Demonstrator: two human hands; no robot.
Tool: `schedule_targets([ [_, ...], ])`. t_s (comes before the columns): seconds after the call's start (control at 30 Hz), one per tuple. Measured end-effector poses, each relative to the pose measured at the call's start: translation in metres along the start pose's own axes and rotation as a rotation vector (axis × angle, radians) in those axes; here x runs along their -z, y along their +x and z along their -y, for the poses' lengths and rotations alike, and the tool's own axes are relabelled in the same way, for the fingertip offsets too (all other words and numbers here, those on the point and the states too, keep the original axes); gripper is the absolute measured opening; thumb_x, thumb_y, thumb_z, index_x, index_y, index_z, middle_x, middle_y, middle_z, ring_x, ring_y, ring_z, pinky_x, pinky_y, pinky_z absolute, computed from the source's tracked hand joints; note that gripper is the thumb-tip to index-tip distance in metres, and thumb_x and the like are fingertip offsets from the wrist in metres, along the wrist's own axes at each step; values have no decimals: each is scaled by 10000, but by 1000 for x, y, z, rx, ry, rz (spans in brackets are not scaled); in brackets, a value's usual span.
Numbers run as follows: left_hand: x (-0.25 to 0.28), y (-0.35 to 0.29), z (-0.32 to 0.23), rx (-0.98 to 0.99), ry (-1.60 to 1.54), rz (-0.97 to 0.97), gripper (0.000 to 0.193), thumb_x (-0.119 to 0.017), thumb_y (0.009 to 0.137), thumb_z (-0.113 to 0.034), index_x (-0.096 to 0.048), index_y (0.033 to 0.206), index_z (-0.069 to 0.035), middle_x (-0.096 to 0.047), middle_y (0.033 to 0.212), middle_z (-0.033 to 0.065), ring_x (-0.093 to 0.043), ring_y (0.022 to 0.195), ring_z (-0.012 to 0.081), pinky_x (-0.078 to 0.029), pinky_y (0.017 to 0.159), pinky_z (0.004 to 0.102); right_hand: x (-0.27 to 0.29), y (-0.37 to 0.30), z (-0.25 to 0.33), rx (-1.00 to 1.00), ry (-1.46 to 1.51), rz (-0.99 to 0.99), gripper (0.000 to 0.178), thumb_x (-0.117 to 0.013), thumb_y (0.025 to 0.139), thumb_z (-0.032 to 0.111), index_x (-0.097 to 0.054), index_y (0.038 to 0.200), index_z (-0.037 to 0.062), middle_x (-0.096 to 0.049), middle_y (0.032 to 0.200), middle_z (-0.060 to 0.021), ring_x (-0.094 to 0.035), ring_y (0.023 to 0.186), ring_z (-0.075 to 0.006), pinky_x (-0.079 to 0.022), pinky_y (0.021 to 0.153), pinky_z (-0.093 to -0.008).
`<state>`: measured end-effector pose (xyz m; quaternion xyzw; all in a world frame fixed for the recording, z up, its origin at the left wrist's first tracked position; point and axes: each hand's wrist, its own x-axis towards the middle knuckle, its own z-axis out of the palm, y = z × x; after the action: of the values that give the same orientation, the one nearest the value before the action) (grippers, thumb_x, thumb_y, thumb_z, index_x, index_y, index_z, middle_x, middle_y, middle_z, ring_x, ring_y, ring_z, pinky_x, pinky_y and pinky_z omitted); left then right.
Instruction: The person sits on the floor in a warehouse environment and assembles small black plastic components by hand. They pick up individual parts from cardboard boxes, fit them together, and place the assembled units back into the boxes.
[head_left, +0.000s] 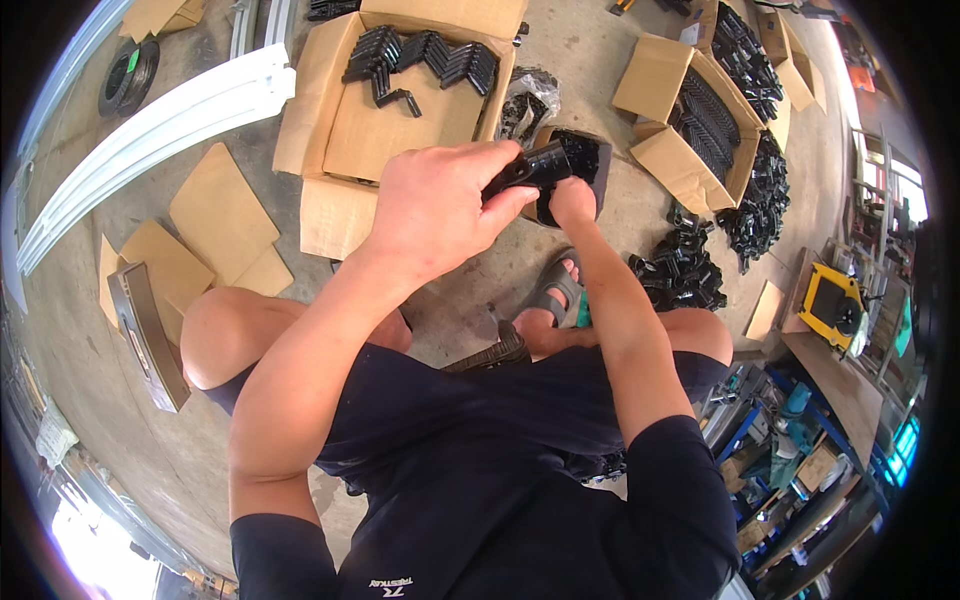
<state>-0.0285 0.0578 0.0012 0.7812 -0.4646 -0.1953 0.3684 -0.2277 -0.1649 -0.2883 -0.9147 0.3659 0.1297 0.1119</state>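
My left hand (440,205) grips a black angled tube fitting (545,166) between thumb and fingers, out in front of me. A round hole shows in the fitting's side. Just right of it, my right hand (573,203) is closed, its fingers curled over a small open container (603,180) filled with small black pieces. What those fingers hold, if anything, is hidden. Beyond my left hand, an open cardboard box (350,215) holds black angled fittings (425,50) stacked in zigzag rows on a cardboard sheet.
Another open carton (640,75) at the right is packed with black parts. Loose black fittings (690,265) lie heaped beside it. A clear plastic bag (535,100) sits behind the container. Cardboard sheets (225,210) and long white rails (160,135) lie at the left.
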Motion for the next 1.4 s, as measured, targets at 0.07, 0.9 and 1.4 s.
schedule_targets([
  [0.07,-5,1,3,-44,83,13,386,-813,861,-318,-736,1140,-62,-758,926,116,-720,781,305,-559,655,382,28,5,8,23,164,-68,140,-635,903,118,-725,968,32,-748,969,-214,-730,939,-380,-586,838,-463],
  [0.9,-22,-19,1,-171,366,-73,338,-827,781,-255,-724,1077,-128,-749,919,24,-710,774,249,-569,659,388,250,-109,122,718,662,-521,229,-781,803,-12,-720,1016,47,-694,955,-95,-660,871,-298,-558,730,-382],
  [1.4,-22,-17,-2,-151,406,-37,326,-814,778,-234,-719,1068,-121,-750,935,24,-713,793,248,-574,673,390,242,-105,120,790,514,-533,282,-811,761,27,-721,1026,58,-667,947,-83,-635,860,-305,-545,732,-392],
])
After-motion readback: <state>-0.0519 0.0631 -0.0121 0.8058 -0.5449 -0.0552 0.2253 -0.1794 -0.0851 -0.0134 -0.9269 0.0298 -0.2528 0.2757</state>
